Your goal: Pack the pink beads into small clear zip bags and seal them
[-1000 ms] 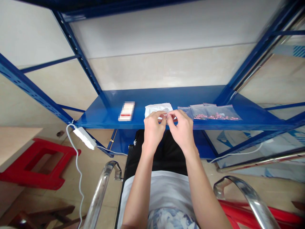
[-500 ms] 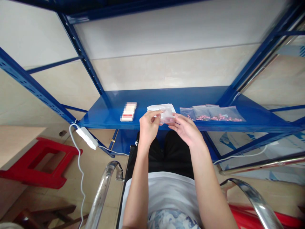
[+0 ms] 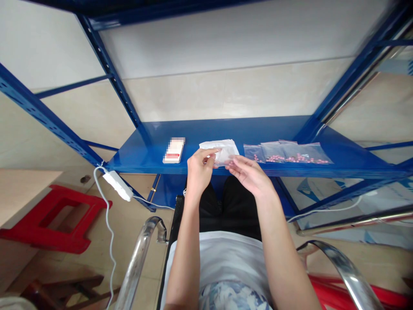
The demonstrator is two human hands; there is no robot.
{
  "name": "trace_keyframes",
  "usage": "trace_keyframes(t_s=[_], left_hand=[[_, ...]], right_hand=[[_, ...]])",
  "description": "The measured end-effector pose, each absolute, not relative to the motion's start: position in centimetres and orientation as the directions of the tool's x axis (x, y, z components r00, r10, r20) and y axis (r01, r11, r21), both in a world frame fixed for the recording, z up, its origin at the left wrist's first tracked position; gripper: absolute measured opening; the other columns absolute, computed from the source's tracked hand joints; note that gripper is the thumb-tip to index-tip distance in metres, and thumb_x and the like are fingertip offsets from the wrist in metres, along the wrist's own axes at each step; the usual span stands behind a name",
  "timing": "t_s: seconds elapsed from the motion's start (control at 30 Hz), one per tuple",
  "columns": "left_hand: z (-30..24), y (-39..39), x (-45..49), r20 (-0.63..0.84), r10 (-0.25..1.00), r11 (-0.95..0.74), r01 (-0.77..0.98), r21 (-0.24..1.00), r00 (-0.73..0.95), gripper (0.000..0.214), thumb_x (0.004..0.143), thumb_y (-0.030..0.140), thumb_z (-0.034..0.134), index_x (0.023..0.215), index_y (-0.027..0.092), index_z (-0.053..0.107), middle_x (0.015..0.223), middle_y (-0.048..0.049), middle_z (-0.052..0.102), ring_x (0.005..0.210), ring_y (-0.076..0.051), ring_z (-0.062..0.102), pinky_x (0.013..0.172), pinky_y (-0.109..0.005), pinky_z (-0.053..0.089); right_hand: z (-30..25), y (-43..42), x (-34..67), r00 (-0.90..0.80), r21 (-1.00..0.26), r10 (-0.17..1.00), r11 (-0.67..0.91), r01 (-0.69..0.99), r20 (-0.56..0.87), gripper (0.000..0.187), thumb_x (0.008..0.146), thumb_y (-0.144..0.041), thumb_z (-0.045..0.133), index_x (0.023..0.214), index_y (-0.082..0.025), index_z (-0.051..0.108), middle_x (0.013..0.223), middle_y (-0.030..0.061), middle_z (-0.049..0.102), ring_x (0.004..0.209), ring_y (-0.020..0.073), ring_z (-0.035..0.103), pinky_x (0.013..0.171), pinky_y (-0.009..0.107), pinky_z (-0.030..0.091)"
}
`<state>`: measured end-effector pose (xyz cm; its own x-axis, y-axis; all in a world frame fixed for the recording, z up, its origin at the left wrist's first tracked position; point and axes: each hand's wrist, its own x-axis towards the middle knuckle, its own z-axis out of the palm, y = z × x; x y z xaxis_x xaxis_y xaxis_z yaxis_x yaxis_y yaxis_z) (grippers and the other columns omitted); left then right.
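Small clear bag (image 3: 222, 158), one, located between the hands over the front edge of a blue shelf (image 3: 258, 127), just in front of a white packet (image 3: 219, 143) lying there; contents, if any, not legible, and the seal too blurred to read as fastened or loose. Left hand (image 3: 200, 168): thumb and forefinger pinched on the bag's left side. Right hand (image 3: 251, 173): fingers loosely curled at the bag's right side, apparently touching; whether they grip it cannot be told. To the right, near the right hand: a row of overlapping clear bags (image 3: 298, 155), small pink pieces gathered low in them. To the left, well apart: a pale box (image 3: 174, 150) with a red band, detail masked. Step in hand, by judgement: handling a single bag at its sides, probably working at its film or opening. Next move, by judgement: calls for a steady left pinch and a light, exact right fingertip hold on the film, with the bag kept level, since thin plastic creases and slips easily and a loose mouth could spill whatever is inside.
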<state>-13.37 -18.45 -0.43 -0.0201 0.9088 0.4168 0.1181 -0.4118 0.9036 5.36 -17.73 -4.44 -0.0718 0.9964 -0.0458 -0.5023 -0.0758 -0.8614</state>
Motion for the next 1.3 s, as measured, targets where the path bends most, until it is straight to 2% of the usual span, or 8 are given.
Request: trace_keyframes(t_s=[0.13, 0.37, 0.63, 0.87, 0.97, 1.1, 1.2, 1.3], left_hand=[[-0.3, -18.5, -13.5, 0.41, 0.912, -0.404, 0.145, 0.903, -0.012, 0.026, 0.098, 0.013, 0.064, 0.111, 0.02, 0.085, 0.117, -0.0076, 0.079, 0.076, -0.012, 0.074, 0.066, -0.022, 0.067], [-0.1, -18.7, -13.3, 0.375, 0.927, -0.371, 0.157, 0.915, 0.0, 0.028, 0.096, 0.01, 0.063, 0.111, 0.02, 0.084, 0.113, -0.0062, 0.078, 0.075, -0.012, 0.076, 0.068, -0.021, 0.066], [-0.8, -18.2, -13.0, 0.349, 0.937, -0.335, 0.217, 0.917, -0.027, 0.031, 0.097, 0.01, 0.061, 0.117, 0.021, 0.082, 0.105, -0.0046, 0.078, 0.071, -0.012, 0.076, 0.068, -0.02, 0.062], [-1.8, -16.8, -14.1, 0.491, 0.868, -0.442, 0.335, 0.832, -0.075, 0.026, 0.1, 0.011, 0.058, 0.107, 0.023, 0.08, 0.109, -0.0047, 0.082, 0.096, -0.018, 0.078, 0.089, -0.029, 0.063], [-2.2, -14.3, -15.1, 0.5, 0.856, -0.361, 0.544, 0.758, -0.129, 0.026, 0.103, 0.012, 0.056, 0.11, 0.019, 0.08, 0.111, -0.0084, 0.08, 0.102, -0.022, 0.075, 0.1, -0.035, 0.059], [-2.6, -11.5, -15.1, 0.401, 0.916, -0.215, 0.819, 0.532, -0.02, 0.025, 0.103, 0.024, 0.064, 0.118, 0.015, 0.083, 0.125, -0.0176, 0.072, 0.117, -0.031, 0.066, 0.107, -0.043, 0.054], [-3.0, -10.8, -14.6, 0.319, 0.945, -0.191, 0.904, 0.383, 0.065, 0.026, 0.101, 0.027, 0.067, 0.117, 0.016, 0.085, 0.131, -0.0201, 0.064, 0.124, -0.036, 0.058, 0.11, -0.046, 0.049], [-3.8, -10.9, -14.6, 0.274, 0.956, -0.206, 0.911, 0.357, 0.108, 0.028, 0.103, 0.028, 0.065, 0.119, 0.017, 0.085, 0.128, -0.0202, 0.062, 0.122, -0.036, 0.056, 0.111, -0.047, 0.047]], right_hand=[[-4.2, -18.0, 5.5, -0.137, -0.853, 0.988, -0.131, -0.505, -0.071, 0.041, 0.072, -0.046, 0.101, 0.094, -0.022, 0.077, 0.098, 0.009, 0.085, 0.088, 0.023, 0.083, 0.079, 0.029, 0.068], [-4.1, -17.9, 5.3, -0.089, -0.878, 0.996, -0.061, -0.475, -0.021, 0.042, 0.06, -0.033, 0.107, 0.087, -0.024, 0.077, 0.082, 0.0012, 0.082, 0.075, 0.0156, 0.08, 0.072, 0.02, 0.066], [-4.2, -17.4, 6.2, -0.047, -0.91, 0.999, -0.034, -0.412, -0.016, 0.042, 0.061, -0.04, 0.107, 0.089, -0.021, 0.083, 0.092, 0.0064, 0.084, 0.084, 0.0206, 0.083, 0.087, 0.027, 0.07], [-4.0, -16.6, 7.5, 0.002, -0.927, 1.0, -0.012, -0.374, -0.014, 0.038, 0.063, -0.037, 0.106, 0.085, -0.018, 0.083, 0.091, 0.008, 0.083, 0.087, 0.0224, 0.083, 0.097, 0.031, 0.069], [-3.7, -15.7, 8.9, 0.037, -0.936, 0.999, 0.006, -0.352, -0.008, 0.033, 0.064, -0.032, 0.105, 0.084, -0.018, 0.083, 0.089, 0.0073, 0.083, 0.088, 0.0222, 0.083, 0.097, 0.032, 0.07], [-2.8, -13.1, 10.4, 0.06, -0.96, 0.998, 0.023, -0.278, 0.007, 0.028, 0.067, -0.024, 0.103, 0.081, -0.018, 0.08, 0.087, 0.0059, 0.082, 0.089, 0.0224, 0.083, 0.099, 0.035, 0.07], [-1.9, -10.3, 10.5, 0.033, -0.979, 0.999, 0.027, -0.2, 0.021, 0.029, 0.067, -0.02, 0.104, 0.079, -0.017, 0.077, 0.085, 0.0067, 0.081, 0.086, 0.0238, 0.083, 0.098, 0.038, 0.071], [-1.3, -7.4, 10.3, -0.008, -0.994, 0.999, 0.043, -0.099, 0.044, 0.035, 0.064, -0.021, 0.106, 0.078, -0.016, 0.075, 0.079, 0.0084, 0.079, 0.078, 0.0259, 0.082, 0.09, 0.043, 0.073]])
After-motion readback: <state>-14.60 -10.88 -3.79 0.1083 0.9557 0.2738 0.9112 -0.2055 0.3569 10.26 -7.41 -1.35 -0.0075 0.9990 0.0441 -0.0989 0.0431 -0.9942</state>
